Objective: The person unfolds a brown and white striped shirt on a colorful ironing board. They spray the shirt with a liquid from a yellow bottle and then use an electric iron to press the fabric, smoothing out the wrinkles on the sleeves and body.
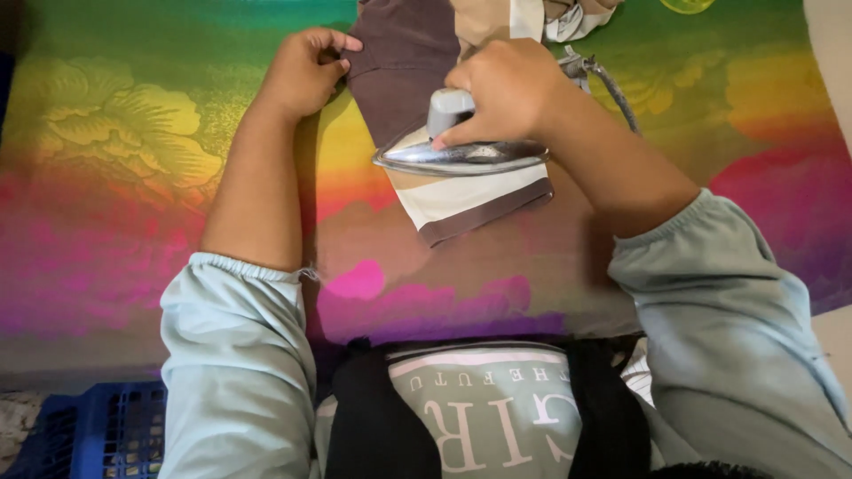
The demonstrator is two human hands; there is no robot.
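A striped garment in brown, tan and cream lies flat on a rainbow-coloured flowered cloth. My right hand grips the grey handle of a silver clothes iron, which rests on the garment's cream part. My left hand presses down on the garment's brown left edge, fingers curled on the fabric. The iron's grey cord runs off to the upper right behind my right wrist. Both my arms wear pale blue sleeves pushed up.
A blue plastic crate sits at the lower left below the cloth's edge. A bit of a yellow-green object shows at the top edge. More crumpled fabric lies at the top, right of the garment.
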